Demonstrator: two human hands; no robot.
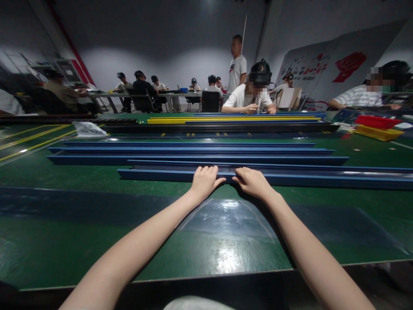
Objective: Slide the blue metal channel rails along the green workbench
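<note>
Currently, at the left, yellow lines (32,137) are running across the green tabletop (155,254), and a crumpled white plastic sheet (89,129) is lying behind a group of blue channel profiles (193,160). Nearer the person, a long blue U-shaped channel (309,180) is lying crosswise on the tabletop, open side up. The left hand (206,181) is grasping its near wall, fingers bent over the rim and thumb lying along the outside; just to the right, apart from it, the right hand (252,181) is grasping the same wall in mirrored fashion. The step in hand is seemingly one of steadying or positioning the channel, and the next move is probably calling for an even grip from both hands, so that the long piece is not twisting or knocking the group behind. Reflections are blurring the outline of a transparent plastic strip (80,206) in front. The fingertips are hiding inside the channel, so their pressure is staying unclear. The channel's right end is running out of view, and the contents of the red tray (377,122) and yellow tray (379,133) are escaping notice.
</note>
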